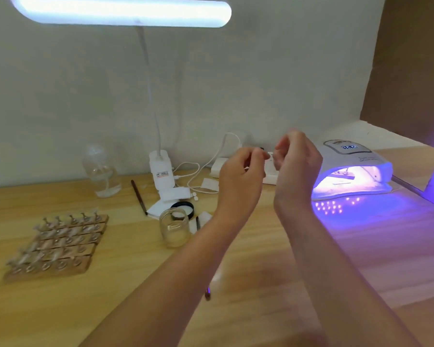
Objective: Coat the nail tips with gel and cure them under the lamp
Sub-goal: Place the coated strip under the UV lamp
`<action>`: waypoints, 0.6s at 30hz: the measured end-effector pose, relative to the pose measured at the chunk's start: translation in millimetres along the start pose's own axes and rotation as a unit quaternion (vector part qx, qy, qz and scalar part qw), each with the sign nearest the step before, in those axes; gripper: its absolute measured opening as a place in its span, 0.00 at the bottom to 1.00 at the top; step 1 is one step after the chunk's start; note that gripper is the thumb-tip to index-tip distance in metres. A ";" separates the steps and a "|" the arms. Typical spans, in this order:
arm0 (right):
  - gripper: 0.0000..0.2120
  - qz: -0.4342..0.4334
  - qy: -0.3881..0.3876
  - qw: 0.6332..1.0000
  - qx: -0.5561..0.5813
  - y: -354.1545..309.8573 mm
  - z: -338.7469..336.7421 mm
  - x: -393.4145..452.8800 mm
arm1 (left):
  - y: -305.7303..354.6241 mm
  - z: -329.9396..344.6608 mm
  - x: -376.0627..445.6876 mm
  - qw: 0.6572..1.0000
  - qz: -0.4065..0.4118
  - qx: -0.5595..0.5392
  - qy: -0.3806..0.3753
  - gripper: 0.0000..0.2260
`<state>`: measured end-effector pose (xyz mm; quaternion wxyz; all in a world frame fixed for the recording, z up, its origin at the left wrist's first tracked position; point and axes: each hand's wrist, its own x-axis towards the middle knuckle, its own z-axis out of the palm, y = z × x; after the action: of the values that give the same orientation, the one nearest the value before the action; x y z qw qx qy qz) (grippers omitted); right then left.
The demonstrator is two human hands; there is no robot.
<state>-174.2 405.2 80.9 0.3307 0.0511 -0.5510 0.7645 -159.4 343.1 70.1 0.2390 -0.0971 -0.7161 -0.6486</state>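
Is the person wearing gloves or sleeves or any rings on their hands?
No gloves and no sleeves: both forearms are bare as far as the picture shows. The left hand and the right hand show no rings, watch or bracelet. The hands are a bit blurred, so the fingernails are too hard to make out.

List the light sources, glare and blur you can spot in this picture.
Head view: the desk lamp is blown out white; the curing lamp throws violet light over the wooden table; both hands, left and right, are motion-blurred; the nail-tip stands look soft.
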 end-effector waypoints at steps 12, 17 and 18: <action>0.10 0.065 -0.501 0.745 -0.437 33.0 9.4 -44.6 | 3.0 -207.7 -42.0 0.969 0.110 0.174 0.135 0.10; 0.17 0.002 -0.469 0.702 -0.536 50.8 8.3 -56.9 | -29.5 -277.2 -67.3 0.935 0.039 0.245 0.252 0.10; 0.17 -0.004 -0.465 0.693 -0.550 51.3 8.0 -58.1 | -33.8 -288.1 -69.9 0.926 0.018 0.258 0.277 0.09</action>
<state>-160.2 363.2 16.7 0.0036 0.2113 -0.9564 0.2018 -51.7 69.3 20.3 0.4562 0.1385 -0.7618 -0.4385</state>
